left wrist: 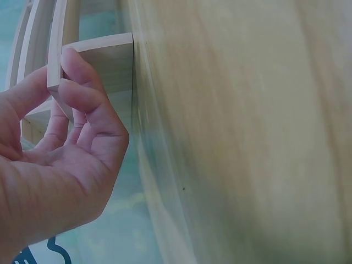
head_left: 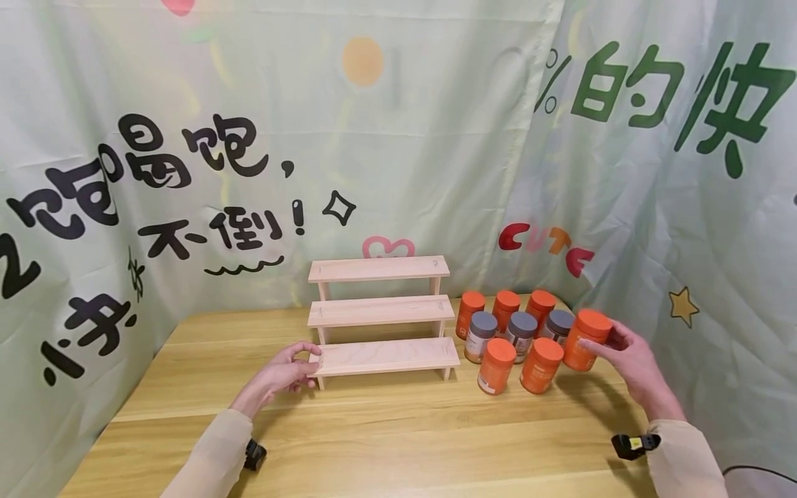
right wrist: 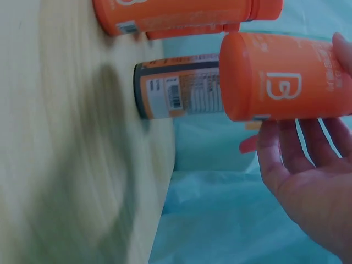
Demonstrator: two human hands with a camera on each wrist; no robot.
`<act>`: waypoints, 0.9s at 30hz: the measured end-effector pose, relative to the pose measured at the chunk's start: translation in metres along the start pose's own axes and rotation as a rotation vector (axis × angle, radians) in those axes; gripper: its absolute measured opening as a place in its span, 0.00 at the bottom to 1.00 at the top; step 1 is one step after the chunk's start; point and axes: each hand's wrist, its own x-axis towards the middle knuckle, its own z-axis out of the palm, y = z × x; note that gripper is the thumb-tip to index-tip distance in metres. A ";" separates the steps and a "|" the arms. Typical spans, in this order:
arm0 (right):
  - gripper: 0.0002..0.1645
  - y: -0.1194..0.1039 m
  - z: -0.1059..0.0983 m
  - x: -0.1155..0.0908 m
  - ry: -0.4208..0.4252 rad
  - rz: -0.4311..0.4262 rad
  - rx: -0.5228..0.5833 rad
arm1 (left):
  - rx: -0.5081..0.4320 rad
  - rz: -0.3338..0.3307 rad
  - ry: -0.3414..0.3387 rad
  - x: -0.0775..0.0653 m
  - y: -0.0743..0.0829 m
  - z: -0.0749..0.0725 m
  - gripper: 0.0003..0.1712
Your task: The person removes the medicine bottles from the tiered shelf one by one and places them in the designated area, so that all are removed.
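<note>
My left hand (head_left: pixel 288 370) grips the left end of the lowest step of a pale wooden three-tier display rack (head_left: pixel 386 356). In the left wrist view, the thumb and curled fingers (left wrist: pixel 91 104) are on either side of the board's end. At the right, my right hand (head_left: pixel 631 356) holds an orange jar (head_left: pixel 585 340) with an orange lid. The right wrist view shows that jar (right wrist: pixel 291 77) raised off the tabletop, its base apart from the wood. Beside it, a grey-lidded jar (head_left: pixel 558 325) is partly hidden.
Several jars stand in rows right of the rack: orange ones such as the front jar (head_left: pixel 497 366), and grey-lidded ones such as this jar (head_left: pixel 481 337). They rest on a wooden table (head_left: pixel 373 443). A printed cloth (head_left: pixel 429 159) hangs behind and at both sides.
</note>
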 end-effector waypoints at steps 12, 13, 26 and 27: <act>0.44 0.020 -0.004 -0.004 -0.151 0.050 -0.148 | -0.001 -0.003 0.012 -0.001 0.002 0.002 0.20; 0.44 0.022 -0.005 -0.004 -0.156 0.054 -0.166 | -0.001 -0.002 0.012 -0.001 0.001 0.002 0.20; 0.42 0.031 -0.009 -0.004 -0.218 0.112 -0.238 | 0.004 0.010 0.013 -0.002 -0.001 0.002 0.19; 0.42 0.031 -0.009 -0.004 -0.221 0.116 -0.245 | 0.005 0.011 0.012 -0.002 -0.001 0.002 0.20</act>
